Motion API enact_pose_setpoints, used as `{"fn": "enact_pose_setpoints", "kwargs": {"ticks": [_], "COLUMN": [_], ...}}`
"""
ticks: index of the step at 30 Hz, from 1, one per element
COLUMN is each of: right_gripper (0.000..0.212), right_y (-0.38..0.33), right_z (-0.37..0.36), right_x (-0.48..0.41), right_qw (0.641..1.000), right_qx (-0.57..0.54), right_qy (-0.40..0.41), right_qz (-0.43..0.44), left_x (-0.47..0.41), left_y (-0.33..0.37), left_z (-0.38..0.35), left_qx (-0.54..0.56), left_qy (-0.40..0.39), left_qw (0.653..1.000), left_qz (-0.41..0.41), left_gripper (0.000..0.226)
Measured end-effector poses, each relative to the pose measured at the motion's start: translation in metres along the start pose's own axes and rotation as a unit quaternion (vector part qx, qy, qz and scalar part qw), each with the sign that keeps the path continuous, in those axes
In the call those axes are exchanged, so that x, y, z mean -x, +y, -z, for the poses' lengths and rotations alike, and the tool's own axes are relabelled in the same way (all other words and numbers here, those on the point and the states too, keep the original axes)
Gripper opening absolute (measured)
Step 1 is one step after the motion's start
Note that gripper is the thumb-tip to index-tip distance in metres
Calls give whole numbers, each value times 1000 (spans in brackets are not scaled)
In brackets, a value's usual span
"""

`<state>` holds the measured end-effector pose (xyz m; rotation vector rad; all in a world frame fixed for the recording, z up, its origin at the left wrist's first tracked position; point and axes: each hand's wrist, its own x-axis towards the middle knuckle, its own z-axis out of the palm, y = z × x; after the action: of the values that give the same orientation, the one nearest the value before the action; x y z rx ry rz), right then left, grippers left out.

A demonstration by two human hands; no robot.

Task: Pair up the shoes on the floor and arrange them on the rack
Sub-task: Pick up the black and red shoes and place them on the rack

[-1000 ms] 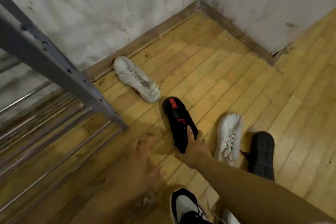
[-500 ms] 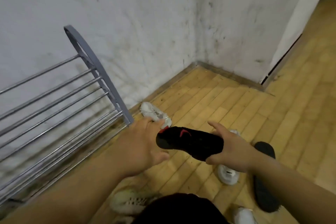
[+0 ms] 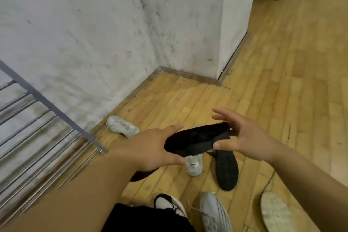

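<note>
A black shoe [image 3: 197,138] hangs level above the floor between my hands. My left hand [image 3: 150,149] wraps its toe end, fingers on top and thumb beneath. My right hand [image 3: 242,135] takes the heel end against palm and thumb, its fingers spread and lifted. The metal shoe rack [image 3: 28,137] with a grey side frame stands at the left against the wall. Another dark shoe [image 3: 227,169] lies on the floor below my right hand. A dark shape [image 3: 141,175] shows under my left wrist.
A white sneaker [image 3: 122,126] lies by the wall near the rack's corner, another [image 3: 194,165] under the held shoe. Near my legs lie a black-and-white sneaker [image 3: 169,204], a grey sneaker [image 3: 214,213] and an upturned pale sole [image 3: 276,213]. Open wooden floor stretches right.
My right hand lifted the black shoe off the floor. My left hand has come in and closed on its toe end, while my right fingers have spread. The view has tilted up.
</note>
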<state>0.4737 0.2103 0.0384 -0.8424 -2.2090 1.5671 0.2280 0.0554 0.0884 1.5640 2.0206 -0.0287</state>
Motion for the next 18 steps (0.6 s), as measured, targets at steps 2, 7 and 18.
{"fn": "enact_pose_setpoints", "kwargs": {"ticks": [2, 7, 18], "right_gripper": [98, 119, 109], "right_y": [36, 150, 261], "right_z": [-4, -48, -140], "right_x": [-9, -32, -24], "right_qw": [996, 957, 885], "right_qx": [-12, 109, 161], "right_qy": [79, 108, 141], "right_qz": [-47, -247, -414], "left_x": [-8, -22, -43], "left_y": [-10, -44, -75], "left_z": [1, 0, -14], "left_qx": [-8, -13, -8], "left_qy": [17, 44, 61], "left_qw": [1000, 993, 979], "left_qz": [25, 112, 193], "left_gripper": [97, 114, 99]}}
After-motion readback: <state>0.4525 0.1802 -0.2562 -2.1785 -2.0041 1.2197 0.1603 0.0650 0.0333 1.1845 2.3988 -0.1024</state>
